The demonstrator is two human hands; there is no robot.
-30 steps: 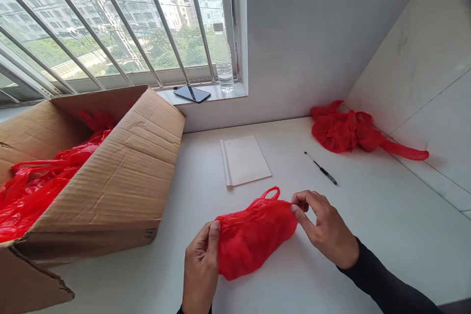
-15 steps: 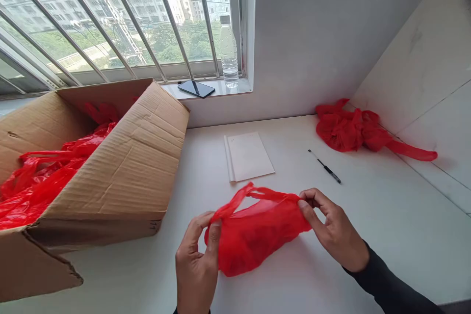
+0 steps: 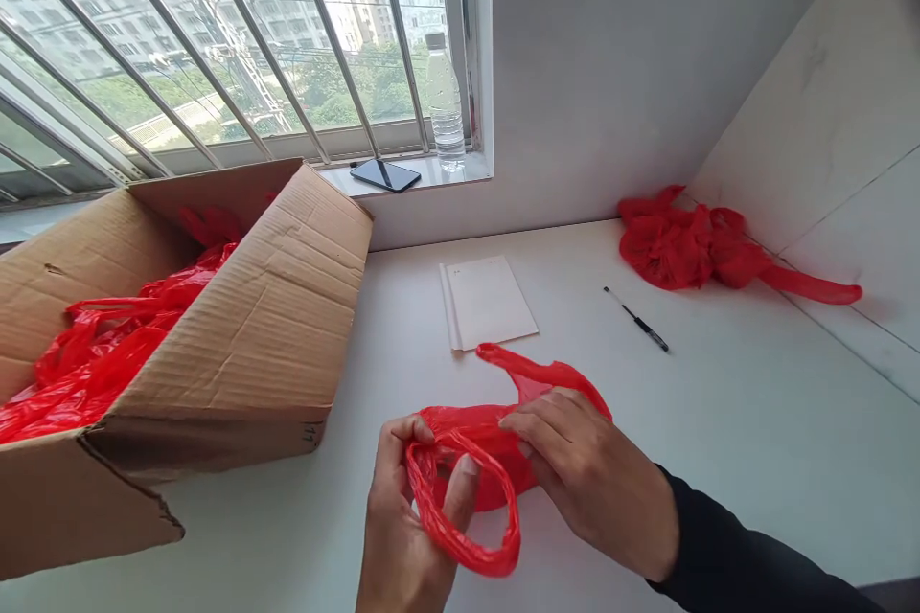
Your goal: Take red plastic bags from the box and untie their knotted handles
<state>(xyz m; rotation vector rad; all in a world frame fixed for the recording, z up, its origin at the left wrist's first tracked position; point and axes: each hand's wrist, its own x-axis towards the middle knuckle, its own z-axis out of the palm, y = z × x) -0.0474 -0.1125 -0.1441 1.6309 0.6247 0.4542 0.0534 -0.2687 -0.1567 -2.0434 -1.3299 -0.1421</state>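
Observation:
Low in the view, a red plastic bag (image 3: 489, 421) is between my hands above the white table. My left hand (image 3: 413, 517) is closed on the bag's left side, its thumb by a looped handle that hangs toward me. The other handle sticks out on the far side. My right hand (image 3: 582, 460) lies across the bag's right part with bent fingers against the plastic; its fingertips are partly hidden. What the bag contains, if anything, cannot be made out.
At the left stands an open cardboard box (image 3: 265, 316) with red plastic bags (image 3: 144, 316). A white notebook (image 3: 493, 302) and a black pen (image 3: 637, 319) lie on the table (image 3: 754, 460). Red bundled plastic (image 3: 682, 244) rests by the wall. The sill holds a phone (image 3: 386, 174) and bottle (image 3: 446, 110).
My right hand has moved left from the bag's right corner onto its middle. One handle now loops down over my left hand, and the bag looks more gathered.

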